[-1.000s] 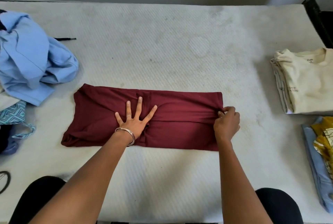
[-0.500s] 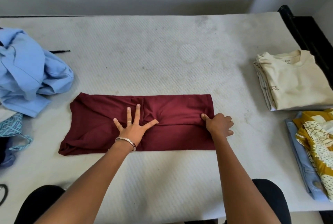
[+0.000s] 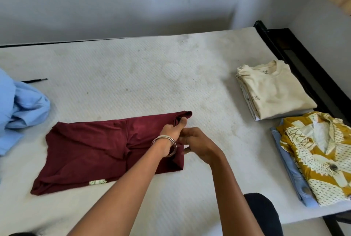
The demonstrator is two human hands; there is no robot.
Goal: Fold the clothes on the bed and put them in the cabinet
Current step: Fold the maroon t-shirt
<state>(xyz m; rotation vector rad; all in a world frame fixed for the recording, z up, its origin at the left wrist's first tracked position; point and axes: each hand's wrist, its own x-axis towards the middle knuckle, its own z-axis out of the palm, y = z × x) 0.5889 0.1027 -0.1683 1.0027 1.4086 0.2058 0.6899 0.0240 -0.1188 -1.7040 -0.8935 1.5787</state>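
Both hands at the right end of the maroon shirt [image 3: 98,150] mid-bed, the left hand [image 3: 171,131] pinching its far corner, the right hand [image 3: 195,141] gripping the near one, and an uneven lift could skew the fold

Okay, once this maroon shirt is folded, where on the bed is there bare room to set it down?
The widest bare patch of mattress lies between the maroon shirt and the wall, bordered left by the blue heap and right by the cream shirt. A bare strip runs between the maroon shirt and both folded piles. The right edge is crowded: cream shirt, then the yellow patterned shirt.
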